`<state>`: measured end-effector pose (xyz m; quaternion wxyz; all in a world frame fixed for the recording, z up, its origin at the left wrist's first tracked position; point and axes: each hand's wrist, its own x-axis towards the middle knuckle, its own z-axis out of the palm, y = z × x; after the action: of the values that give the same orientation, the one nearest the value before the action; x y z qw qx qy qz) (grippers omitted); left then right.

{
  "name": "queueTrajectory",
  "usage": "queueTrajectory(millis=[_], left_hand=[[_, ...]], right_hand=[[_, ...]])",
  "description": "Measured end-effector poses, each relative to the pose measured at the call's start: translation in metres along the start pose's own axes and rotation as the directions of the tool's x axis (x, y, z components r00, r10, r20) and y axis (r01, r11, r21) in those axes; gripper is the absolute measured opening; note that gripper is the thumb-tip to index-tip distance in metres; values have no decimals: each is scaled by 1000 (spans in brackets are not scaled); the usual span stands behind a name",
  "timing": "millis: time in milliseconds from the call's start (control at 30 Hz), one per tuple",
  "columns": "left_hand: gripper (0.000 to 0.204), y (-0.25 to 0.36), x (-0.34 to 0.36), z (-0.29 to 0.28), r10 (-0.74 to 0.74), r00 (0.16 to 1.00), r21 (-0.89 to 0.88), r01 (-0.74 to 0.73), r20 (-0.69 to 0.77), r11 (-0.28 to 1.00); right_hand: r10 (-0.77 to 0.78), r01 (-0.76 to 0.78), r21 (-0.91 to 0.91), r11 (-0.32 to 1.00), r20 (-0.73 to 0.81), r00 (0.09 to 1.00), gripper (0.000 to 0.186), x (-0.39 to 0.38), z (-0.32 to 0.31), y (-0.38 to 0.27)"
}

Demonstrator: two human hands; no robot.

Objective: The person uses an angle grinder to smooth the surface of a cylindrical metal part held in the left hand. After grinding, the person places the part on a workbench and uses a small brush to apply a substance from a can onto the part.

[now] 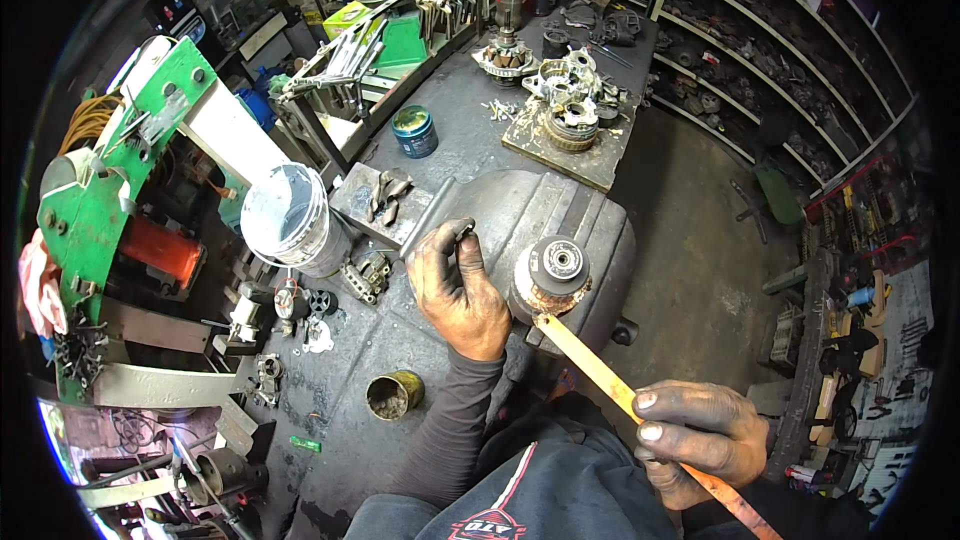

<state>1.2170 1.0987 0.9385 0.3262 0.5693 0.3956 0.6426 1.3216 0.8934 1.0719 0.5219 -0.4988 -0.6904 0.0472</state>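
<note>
My right hand [708,435] grips a long flat orange strip [598,372] with worn paint; its exact kind I cannot tell. The strip's far end touches the lower edge of a round metal part [553,278], which has a bearing-like ring on top and a coppery, rough band below. This part stands upright on a large grey ribbed metal body [590,215], like a bench vise. To the left of it, my left hand [460,295] is raised with blackened fingers pinched together. Something small and dark may be between the fingertips, too small to name.
On the bench are a white bucket [285,210], an open tin [395,397], a blue tub [415,132] and small dismantled parts. A board [530,145] with metal housings lies farther back. A green-painted frame [105,230] stands left; shelves [780,40] of parts line the far right.
</note>
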Motion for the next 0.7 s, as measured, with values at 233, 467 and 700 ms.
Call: queueTrajectory(millis=[233,467,700], left_hand=[[12,-1,5,5,1,1000,-17,-1,-9,1000],[13,-5,3,4,25,1000,-1,-25,3,1000],[14,-5,2,6,-27,1000,-90,26,-3,996]], right_hand=[[-5,5,-8,1000,-58,998,16,5,7,9],[55,-57,-17,998,-126,990,21,4,-4,5],[68,-65,58,996,-42,997,18,7,-7,7]])
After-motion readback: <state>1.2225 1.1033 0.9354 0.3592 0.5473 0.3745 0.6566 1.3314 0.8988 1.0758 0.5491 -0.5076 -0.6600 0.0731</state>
